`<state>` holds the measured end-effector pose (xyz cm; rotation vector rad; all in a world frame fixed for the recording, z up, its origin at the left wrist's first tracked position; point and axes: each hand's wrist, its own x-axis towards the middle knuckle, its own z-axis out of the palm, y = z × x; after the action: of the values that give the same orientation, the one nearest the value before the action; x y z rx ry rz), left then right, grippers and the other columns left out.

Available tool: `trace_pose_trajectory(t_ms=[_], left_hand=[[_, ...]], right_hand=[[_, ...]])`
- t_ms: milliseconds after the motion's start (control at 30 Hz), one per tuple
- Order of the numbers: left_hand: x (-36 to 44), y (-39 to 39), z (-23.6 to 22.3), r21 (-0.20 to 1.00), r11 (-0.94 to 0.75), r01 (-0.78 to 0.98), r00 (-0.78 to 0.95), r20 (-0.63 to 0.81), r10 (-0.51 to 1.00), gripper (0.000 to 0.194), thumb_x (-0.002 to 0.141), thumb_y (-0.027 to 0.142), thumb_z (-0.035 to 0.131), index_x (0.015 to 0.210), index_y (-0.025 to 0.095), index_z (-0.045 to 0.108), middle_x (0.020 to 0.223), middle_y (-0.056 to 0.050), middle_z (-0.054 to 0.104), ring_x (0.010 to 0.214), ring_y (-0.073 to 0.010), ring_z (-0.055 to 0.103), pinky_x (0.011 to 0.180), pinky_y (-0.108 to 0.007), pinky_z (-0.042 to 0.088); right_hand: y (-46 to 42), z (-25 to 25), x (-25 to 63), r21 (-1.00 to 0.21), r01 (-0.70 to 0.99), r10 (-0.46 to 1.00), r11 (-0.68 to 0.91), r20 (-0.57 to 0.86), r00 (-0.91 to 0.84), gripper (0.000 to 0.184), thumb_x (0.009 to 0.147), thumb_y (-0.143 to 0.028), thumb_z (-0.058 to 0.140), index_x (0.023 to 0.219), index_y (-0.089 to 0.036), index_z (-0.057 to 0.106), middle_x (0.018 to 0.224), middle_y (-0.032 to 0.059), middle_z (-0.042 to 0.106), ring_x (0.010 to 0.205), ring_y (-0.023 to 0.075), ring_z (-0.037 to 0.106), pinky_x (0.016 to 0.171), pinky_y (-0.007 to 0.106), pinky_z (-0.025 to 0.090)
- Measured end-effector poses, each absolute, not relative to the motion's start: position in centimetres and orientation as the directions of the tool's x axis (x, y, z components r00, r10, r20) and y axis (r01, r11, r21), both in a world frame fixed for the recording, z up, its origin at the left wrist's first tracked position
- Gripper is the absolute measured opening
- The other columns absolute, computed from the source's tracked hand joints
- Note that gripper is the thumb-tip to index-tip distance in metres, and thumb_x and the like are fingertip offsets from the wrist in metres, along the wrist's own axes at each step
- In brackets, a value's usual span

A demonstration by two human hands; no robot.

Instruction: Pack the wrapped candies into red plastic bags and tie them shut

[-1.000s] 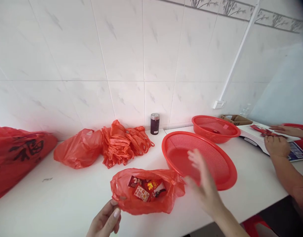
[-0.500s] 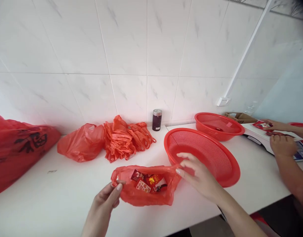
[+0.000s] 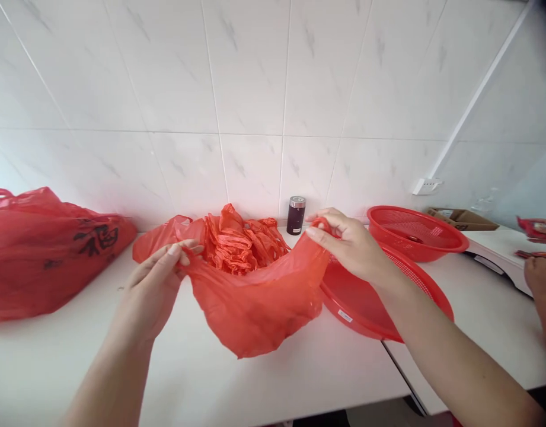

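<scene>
A thin red plastic bag point(image 3: 259, 308) hangs stretched between my two hands above the white table. My left hand point(image 3: 159, 281) pinches the bag's left handle, and my right hand point(image 3: 348, 243) grips the right handle with the fingers closed round it. The bag sags in the middle, and whatever lies inside is hidden by its front wall. Behind the bag lies a crumpled heap of red plastic bags point(image 3: 230, 240). My right forearm passes over a red perforated basket point(image 3: 357, 323).
A large full red bag point(image 3: 54, 261) with black characters lies at the left. A dark tumbler point(image 3: 296, 216) stands by the tiled wall. Further right are a second red basket point(image 3: 415, 237), a cardboard box point(image 3: 463, 219), a white scale point(image 3: 499, 255) and another person's hand point(image 3: 542, 279) with red packets.
Both hands have lifted the bag and pulled its handles apart and up; the small packets inside no longer show. The camera has turned slightly left.
</scene>
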<state>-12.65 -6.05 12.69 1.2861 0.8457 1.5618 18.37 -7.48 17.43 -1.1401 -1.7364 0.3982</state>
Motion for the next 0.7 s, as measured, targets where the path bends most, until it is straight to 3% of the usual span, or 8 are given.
trace_pose_trajectory(t_ms=[67, 133, 233, 300, 433, 567, 700], left_hand=[[-12.0, -6.1, 13.1, 0.93, -0.249, -0.27, 0.134, 0.292, 0.947, 0.028, 0.087, 0.042, 0.057, 0.071, 0.019, 0.058, 0.092, -0.005, 0.065, 0.093, -0.0206, 0.058, 0.08, -0.032, 0.048], [-11.0, -6.3, 13.7, 0.964, -0.161, -0.211, 0.331, 0.226, 0.916, 0.018, 0.088, 0.042, 0.056, 0.091, 0.025, 0.06, 0.082, -0.003, 0.063, 0.082, -0.0193, 0.06, 0.074, -0.033, 0.05], [-9.2, -6.5, 14.4, 0.991, -0.134, 0.027, 0.513, 0.102, 0.852, 0.039, 0.085, 0.037, 0.062, 0.122, 0.032, 0.052, 0.074, 0.002, 0.055, 0.065, -0.0139, 0.056, 0.066, -0.028, 0.049], [-8.3, -6.4, 14.5, 0.981, -0.139, 0.133, 0.544, 0.045, 0.838, 0.043, 0.084, 0.038, 0.063, 0.125, 0.031, 0.053, 0.067, 0.005, 0.047, 0.053, -0.0094, 0.046, 0.053, -0.022, 0.043], [-8.6, -5.7, 14.3, 0.986, -0.159, 0.056, 0.411, 0.123, 0.904, 0.034, 0.086, 0.042, 0.06, 0.116, 0.027, 0.058, 0.061, 0.007, 0.032, 0.046, -0.0058, 0.027, 0.041, -0.017, 0.025], [-10.0, -5.5, 14.4, 0.955, -0.193, -0.227, 0.17, 0.233, 0.957, 0.022, 0.089, 0.039, 0.055, 0.105, 0.024, 0.059, 0.062, 0.008, 0.021, 0.046, -0.0048, 0.018, 0.039, -0.014, 0.016], [-8.8, -6.2, 15.2, 0.901, -0.282, -0.33, 0.15, 0.345, 0.927, 0.014, 0.091, 0.034, 0.054, 0.097, 0.022, 0.059, 0.066, 0.006, 0.032, 0.051, -0.0057, 0.028, 0.043, -0.015, 0.027]], right_hand=[[-7.2, 17.8, 17.5, -0.673, 0.52, 0.83, 0.526, 0.539, -0.142, 0.029, 0.088, -0.043, 0.058, 0.073, -0.018, 0.056, 0.108, 0.0048, 0.058, 0.087, 0.0178, 0.055, 0.079, 0.034, 0.045], [-7.0, 18.0, 16.3, -0.675, 0.497, 0.825, 0.546, 0.538, -0.175, 0.033, 0.087, -0.04, 0.059, 0.065, -0.018, 0.049, 0.109, 0.0041, 0.058, 0.092, 0.0185, 0.055, 0.084, 0.036, 0.044], [-7.1, 18.0, 13.8, -0.7, 0.42, 0.816, 0.578, 0.511, -0.272, 0.032, 0.086, -0.037, 0.063, 0.065, -0.018, 0.048, 0.111, 0.0029, 0.057, 0.096, 0.0177, 0.054, 0.087, 0.035, 0.043], [-7.3, 18.0, 12.1, -0.708, 0.375, 0.8, 0.598, 0.499, -0.333, 0.031, 0.086, -0.037, 0.064, 0.066, -0.018, 0.05, 0.112, 0.0023, 0.056, 0.099, 0.0172, 0.054, 0.087, 0.033, 0.042], [-7.2, 17.6, 10.8, -0.744, 0.291, 0.792, 0.601, 0.505, -0.343, 0.032, 0.089, -0.038, 0.062, 0.069, -0.018, 0.047, 0.105, 0.0025, 0.058, 0.098, 0.0171, 0.055, 0.084, 0.03, 0.043], [-6.5, 15.8, 10.6, -0.884, 0.111, 0.844, 0.455, 0.388, -0.37, 0.032, 0.094, -0.043, 0.052, 0.076, -0.02, 0.039, 0.073, -0.0016, 0.055, 0.072, 0.0143, 0.056, 0.066, 0.027, 0.044], [-6.7, 13.4, 8.2, -0.915, 0.15, 0.86, 0.374, 0.281, -0.427, 0.032, 0.083, -0.044, 0.069, 0.094, -0.023, 0.047, 0.074, -0.0041, 0.052, 0.066, 0.0136, 0.052, 0.057, 0.025, 0.041]])
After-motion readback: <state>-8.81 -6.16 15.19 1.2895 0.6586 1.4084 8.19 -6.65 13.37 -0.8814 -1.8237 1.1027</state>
